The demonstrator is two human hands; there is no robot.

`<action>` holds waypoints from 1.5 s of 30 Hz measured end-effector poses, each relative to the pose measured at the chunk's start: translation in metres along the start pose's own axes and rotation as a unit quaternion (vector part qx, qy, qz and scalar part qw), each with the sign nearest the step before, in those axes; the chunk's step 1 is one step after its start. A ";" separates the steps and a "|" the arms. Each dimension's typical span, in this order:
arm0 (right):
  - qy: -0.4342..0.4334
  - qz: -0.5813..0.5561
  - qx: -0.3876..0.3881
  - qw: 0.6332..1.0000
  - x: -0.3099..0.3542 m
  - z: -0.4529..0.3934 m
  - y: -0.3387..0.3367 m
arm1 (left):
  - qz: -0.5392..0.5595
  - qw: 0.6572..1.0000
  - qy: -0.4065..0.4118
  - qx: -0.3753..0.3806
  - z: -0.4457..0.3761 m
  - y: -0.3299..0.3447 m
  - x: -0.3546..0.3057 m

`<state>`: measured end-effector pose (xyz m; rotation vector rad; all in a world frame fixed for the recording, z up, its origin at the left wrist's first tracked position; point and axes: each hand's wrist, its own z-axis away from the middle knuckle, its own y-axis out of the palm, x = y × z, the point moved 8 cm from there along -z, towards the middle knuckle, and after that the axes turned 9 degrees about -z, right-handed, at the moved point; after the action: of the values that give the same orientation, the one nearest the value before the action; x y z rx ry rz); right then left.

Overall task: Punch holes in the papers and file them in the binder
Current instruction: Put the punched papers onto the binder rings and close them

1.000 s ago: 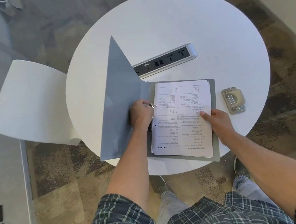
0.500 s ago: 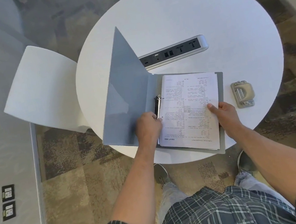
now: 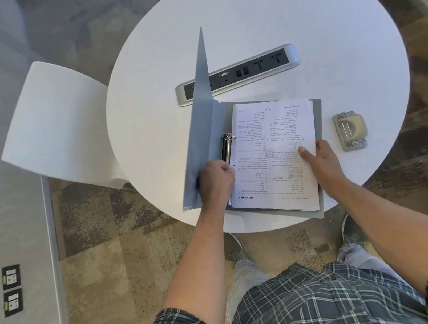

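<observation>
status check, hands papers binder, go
Left hand at ring clip, right hand flat on papers. Binder cover upright. Hole punch clear, right.

The matt grey plastic binder is showing glossy metal rings; printed paper is lying on it; the worktop is looking smooth.

A single head-worn wide-angle camera looks steeply down and forward from above the standing person. The round tabletop fills the upper middle of the view, close below, while the person's plaid shirt and shoes fill the bottom edge. Carpeted floor and a white chair curve away at the left.
</observation>
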<state>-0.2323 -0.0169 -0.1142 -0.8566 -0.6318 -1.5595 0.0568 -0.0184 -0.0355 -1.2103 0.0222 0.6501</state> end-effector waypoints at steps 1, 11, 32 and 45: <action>0.000 0.004 0.003 1.000 -0.001 0.000 0.000 | 0.001 1.000 0.001 0.000 0.000 0.000 0.000; -0.018 0.031 -0.004 0.999 0.000 0.010 0.009 | 0.006 1.000 0.004 0.003 -0.007 -0.003 0.000; -0.028 0.035 0.003 0.999 -0.003 0.007 0.005 | 0.200 0.973 -0.117 0.002 -0.009 0.020 0.016; -0.021 -0.036 0.023 0.999 -0.009 0.004 0.003 | 0.188 0.971 -0.145 -0.037 -0.001 0.011 0.014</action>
<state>-0.2286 -0.0091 -0.1191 -0.8425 -0.7328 -1.5899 0.0631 -0.0107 -0.0497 -1.1829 -0.0183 1.1659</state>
